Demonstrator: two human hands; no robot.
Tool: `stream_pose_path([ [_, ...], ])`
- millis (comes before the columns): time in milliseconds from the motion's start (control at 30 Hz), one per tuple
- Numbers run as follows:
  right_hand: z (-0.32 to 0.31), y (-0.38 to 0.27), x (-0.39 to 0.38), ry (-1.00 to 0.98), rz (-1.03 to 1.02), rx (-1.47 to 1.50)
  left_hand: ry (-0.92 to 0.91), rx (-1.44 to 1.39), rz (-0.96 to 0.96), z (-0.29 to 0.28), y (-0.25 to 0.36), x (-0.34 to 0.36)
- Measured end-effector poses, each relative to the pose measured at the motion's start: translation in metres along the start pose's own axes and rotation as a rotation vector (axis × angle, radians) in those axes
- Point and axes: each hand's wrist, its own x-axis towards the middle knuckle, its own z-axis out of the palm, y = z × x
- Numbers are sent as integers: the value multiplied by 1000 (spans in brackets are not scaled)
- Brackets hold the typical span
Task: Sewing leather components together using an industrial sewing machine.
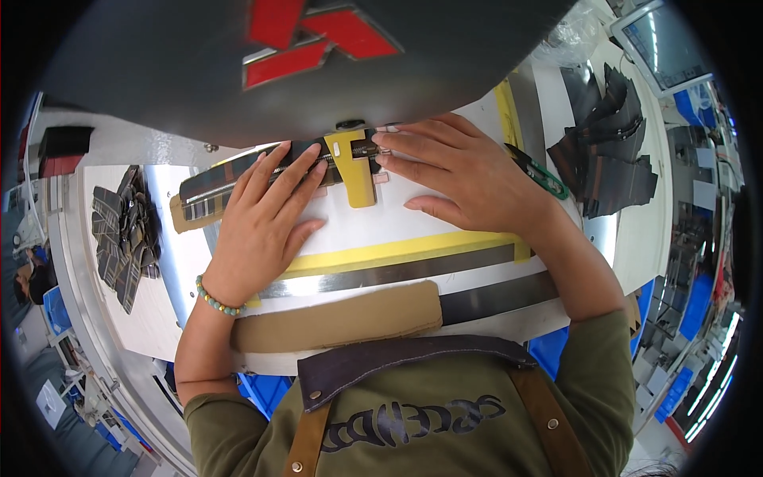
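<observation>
My left hand [266,213] lies with its fingers stretched over a dark plaid strip with a metal zipper [226,195], which has brown backing at its left end. The strip runs to the right under a yellow plate [353,171] with a square notch. Zipper teeth show in the notch. On the plate's other side, my right hand [469,175] has its fingers extended, the tips touching the strip's right end. Its thumb rests apart on the white work surface [413,219]. Neither hand grasps anything. The tips of some fingers are partly hidden under the dark overhang.
A large dark housing with a red emblem [318,44] overhangs the work. Green-handled scissors [544,179] lie beside my right wrist. Dark cut pieces are piled at right [608,151] and plaid pieces at left [125,238]. A brown strip [342,314] lies along the front edge.
</observation>
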Motion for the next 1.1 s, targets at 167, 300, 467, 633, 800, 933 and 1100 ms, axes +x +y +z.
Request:
stream_pose_path([
  [167,-1,-2,2,-27,8,-14,1,3,-3,1,-2,0],
  [300,-1,-5,2,-56,28,-28,14,-6,7,1,-4,-1],
  [467,-2,-7,3,-75,55,-16,7,18,17,2,-5,-3],
  [633,-1,-5,1,-74,56,-15,16,28,13,4,-3,-3],
  [800,0,-2,1,-63,44,-13,24,27,13,4,-3,-3],
  [933,1,-1,3,-39,25,-9,25,37,-2,4,-3,-4],
  [1100,-6,3,-2,-23,38,2,46,12,24,6,-5,-1],
])
